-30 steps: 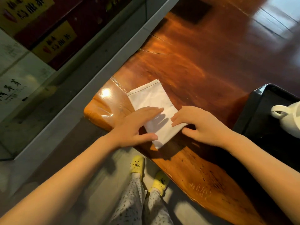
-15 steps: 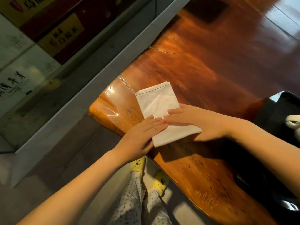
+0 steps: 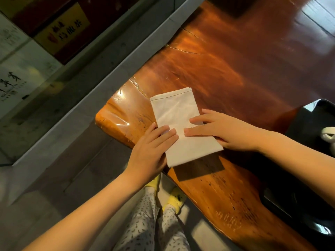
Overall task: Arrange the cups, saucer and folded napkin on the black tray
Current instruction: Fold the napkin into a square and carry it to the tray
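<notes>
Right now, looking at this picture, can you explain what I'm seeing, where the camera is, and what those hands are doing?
The camera sits on a person's head, looking down at their own bare hands; there is no machine. Both the left hand and the right hand lie flat on a folded white napkin, pressing it against a glossy wooden table. Nothing is lifted or gripped. At the right edge is a black tray with a white handle of some crockery just showing. Below the table you see the person's yellow shoes.
</notes>
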`<state>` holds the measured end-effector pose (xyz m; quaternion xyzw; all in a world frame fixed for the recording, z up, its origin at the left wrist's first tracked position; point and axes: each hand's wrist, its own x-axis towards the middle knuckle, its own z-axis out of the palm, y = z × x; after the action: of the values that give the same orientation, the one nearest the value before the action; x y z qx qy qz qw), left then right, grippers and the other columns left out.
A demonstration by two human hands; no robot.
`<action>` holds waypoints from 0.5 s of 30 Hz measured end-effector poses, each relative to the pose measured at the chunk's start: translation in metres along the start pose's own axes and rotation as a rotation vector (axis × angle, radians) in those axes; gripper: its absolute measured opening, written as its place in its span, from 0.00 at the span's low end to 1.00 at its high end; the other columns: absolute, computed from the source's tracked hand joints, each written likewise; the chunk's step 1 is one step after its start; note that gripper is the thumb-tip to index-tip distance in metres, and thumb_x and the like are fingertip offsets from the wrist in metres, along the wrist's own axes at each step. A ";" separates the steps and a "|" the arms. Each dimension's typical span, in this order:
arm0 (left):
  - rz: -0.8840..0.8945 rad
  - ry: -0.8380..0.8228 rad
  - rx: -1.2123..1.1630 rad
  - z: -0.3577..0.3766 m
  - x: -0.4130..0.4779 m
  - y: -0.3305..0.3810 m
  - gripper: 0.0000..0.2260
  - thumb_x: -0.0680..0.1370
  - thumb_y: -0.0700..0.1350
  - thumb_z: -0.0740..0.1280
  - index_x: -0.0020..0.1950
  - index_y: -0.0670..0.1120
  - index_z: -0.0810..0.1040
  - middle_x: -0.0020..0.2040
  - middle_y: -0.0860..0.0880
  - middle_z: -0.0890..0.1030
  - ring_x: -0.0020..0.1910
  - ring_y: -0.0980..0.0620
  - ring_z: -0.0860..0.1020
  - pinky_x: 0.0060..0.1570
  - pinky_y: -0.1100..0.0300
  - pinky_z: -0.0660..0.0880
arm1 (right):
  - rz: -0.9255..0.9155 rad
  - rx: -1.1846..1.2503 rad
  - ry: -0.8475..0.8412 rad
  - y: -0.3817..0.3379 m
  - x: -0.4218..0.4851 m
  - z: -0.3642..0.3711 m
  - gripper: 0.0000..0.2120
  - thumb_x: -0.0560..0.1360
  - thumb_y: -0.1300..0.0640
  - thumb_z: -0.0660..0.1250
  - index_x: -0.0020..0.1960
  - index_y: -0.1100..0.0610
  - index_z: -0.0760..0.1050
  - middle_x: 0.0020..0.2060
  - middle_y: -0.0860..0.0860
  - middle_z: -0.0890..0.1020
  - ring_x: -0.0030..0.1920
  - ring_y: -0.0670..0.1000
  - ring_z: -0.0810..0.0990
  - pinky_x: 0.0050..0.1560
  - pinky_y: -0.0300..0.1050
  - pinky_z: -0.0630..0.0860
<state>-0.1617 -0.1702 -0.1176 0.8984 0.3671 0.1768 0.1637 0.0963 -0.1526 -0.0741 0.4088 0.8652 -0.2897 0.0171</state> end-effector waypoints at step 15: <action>-0.138 0.084 -0.161 -0.013 0.013 -0.009 0.12 0.74 0.48 0.64 0.51 0.45 0.84 0.51 0.45 0.84 0.57 0.54 0.75 0.70 0.46 0.60 | 0.144 0.235 0.163 0.009 -0.004 0.001 0.14 0.74 0.57 0.63 0.57 0.47 0.78 0.62 0.53 0.76 0.66 0.51 0.70 0.74 0.51 0.51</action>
<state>-0.1639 -0.1525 -0.1077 0.8468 0.4193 0.2314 0.2314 0.1055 -0.1512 -0.0783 0.4911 0.7924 -0.3528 -0.0807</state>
